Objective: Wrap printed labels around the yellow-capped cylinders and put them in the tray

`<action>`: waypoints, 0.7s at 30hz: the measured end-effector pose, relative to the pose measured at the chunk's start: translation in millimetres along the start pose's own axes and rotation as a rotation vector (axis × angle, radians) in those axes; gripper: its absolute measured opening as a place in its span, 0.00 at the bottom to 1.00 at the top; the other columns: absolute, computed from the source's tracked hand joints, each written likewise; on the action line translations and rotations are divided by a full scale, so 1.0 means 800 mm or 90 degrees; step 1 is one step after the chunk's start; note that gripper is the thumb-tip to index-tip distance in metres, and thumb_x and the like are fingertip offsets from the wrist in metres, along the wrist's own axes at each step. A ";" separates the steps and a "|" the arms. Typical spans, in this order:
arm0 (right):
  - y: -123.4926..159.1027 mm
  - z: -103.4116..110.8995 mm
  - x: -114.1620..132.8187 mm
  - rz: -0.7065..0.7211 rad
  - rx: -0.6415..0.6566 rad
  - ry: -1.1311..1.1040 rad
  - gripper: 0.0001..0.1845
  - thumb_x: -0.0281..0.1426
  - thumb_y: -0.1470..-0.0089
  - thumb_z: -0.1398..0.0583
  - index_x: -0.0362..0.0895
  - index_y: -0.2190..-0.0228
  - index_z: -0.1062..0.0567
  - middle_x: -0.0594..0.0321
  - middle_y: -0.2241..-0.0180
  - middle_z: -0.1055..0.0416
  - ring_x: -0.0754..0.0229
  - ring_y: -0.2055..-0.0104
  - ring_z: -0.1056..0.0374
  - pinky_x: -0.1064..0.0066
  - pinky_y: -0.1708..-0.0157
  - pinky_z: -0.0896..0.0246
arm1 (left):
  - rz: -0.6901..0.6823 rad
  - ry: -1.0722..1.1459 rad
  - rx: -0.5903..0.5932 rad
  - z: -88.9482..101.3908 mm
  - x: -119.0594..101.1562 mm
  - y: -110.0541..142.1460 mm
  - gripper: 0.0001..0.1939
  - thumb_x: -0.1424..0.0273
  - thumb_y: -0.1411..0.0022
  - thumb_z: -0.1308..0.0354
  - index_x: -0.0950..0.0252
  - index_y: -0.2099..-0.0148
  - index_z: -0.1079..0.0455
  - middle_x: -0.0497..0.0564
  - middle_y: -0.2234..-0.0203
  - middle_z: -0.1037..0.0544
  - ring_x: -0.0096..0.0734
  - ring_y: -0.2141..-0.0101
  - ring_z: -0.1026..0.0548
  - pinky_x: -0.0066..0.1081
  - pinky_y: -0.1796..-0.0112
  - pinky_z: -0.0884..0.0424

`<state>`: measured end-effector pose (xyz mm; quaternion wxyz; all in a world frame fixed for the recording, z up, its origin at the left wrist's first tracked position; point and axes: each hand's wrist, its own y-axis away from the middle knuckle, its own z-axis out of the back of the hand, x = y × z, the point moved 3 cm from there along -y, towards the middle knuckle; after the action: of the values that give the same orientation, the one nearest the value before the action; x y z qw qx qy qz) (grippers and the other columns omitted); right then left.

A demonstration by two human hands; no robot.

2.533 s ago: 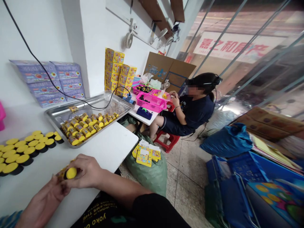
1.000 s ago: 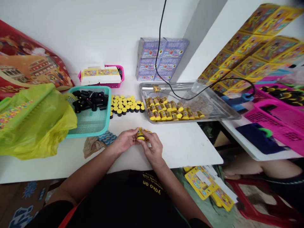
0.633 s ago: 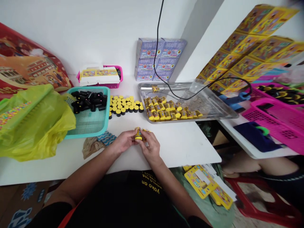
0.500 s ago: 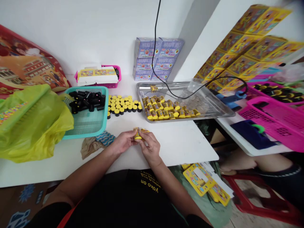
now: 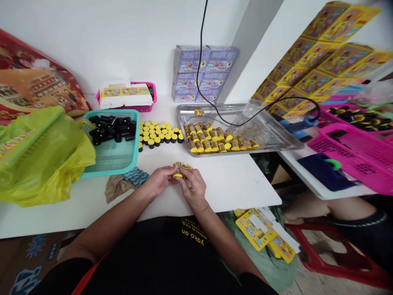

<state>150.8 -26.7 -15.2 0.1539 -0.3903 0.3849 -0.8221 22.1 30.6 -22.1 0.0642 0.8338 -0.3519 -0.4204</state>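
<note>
A small cylindrical container (image 5: 177, 169) with a printed wrap and a yellow end is held between both hands, over the white table's front part. My left hand (image 5: 161, 180) is closed on its left side, thumb and fingers pinching it. From the right, my right hand (image 5: 195, 187) grips it too, fingertips against the wrap. A bit of yellow printed material shows just behind the right fingers; what it is I cannot make out. Beyond the hands, a metal tray (image 5: 276, 148) holds many similar wrapped containers (image 5: 207, 145). Left of that tray stand rows of black containers with yellow lids (image 5: 157, 133).
A turquoise basket (image 5: 107, 162) with black containers is at left, beside a yellow-green plastic bag (image 5: 52, 164). A crumpled cloth (image 5: 119, 186) lies near my left forearm. Purple boxes (image 5: 201, 73) stand behind, and a black cable (image 5: 201, 41) hangs across the tray. Another person's leg (image 5: 337, 209) is at right.
My fingers have shifted slightly on the container, and it sits at a slightly different angle. Both hands still hold it in nearly the same place. The whole view has moved a little.
</note>
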 end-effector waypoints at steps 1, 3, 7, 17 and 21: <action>-0.001 0.001 0.001 0.004 -0.006 -0.007 0.17 0.29 0.44 0.38 0.46 0.51 0.27 0.55 0.62 0.27 0.55 0.59 0.30 0.58 0.58 0.30 | 0.002 0.006 0.006 -0.002 0.000 0.001 0.08 0.69 0.45 0.35 0.70 0.65 0.25 0.53 0.72 0.22 0.28 0.71 0.26 0.29 0.65 0.31; -0.001 0.001 0.002 0.012 -0.009 -0.012 0.19 0.29 0.43 0.39 0.46 0.49 0.28 0.55 0.62 0.26 0.55 0.60 0.30 0.58 0.58 0.30 | 0.011 0.017 0.026 -0.006 -0.002 0.004 0.07 0.71 0.44 0.37 0.70 0.63 0.24 0.54 0.70 0.22 0.28 0.70 0.26 0.29 0.64 0.31; -0.001 0.000 0.002 0.015 0.015 0.002 0.18 0.29 0.42 0.40 0.47 0.49 0.28 0.56 0.63 0.26 0.56 0.61 0.30 0.58 0.57 0.31 | 0.037 0.008 0.055 -0.009 -0.007 0.008 0.08 0.70 0.42 0.38 0.71 0.63 0.24 0.55 0.70 0.22 0.29 0.70 0.25 0.29 0.65 0.31; 0.002 -0.002 -0.005 0.030 0.008 -0.046 0.11 0.28 0.42 0.40 0.46 0.56 0.25 0.58 0.66 0.26 0.57 0.63 0.29 0.60 0.60 0.30 | 0.009 -0.015 -0.017 -0.003 0.002 0.003 0.12 0.68 0.49 0.32 0.69 0.68 0.30 0.50 0.75 0.24 0.28 0.75 0.26 0.29 0.70 0.29; 0.001 0.004 -0.003 0.038 -0.001 -0.027 0.11 0.27 0.43 0.40 0.48 0.57 0.25 0.60 0.68 0.26 0.57 0.66 0.30 0.61 0.63 0.30 | 0.014 -0.031 0.015 -0.006 0.001 0.006 0.13 0.67 0.49 0.32 0.69 0.67 0.29 0.51 0.74 0.24 0.28 0.75 0.26 0.30 0.69 0.29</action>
<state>154.5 -27.4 -15.9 0.1863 -0.3960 0.3935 -0.8085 23.7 26.0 -17.4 0.0503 0.8200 -0.3677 -0.4357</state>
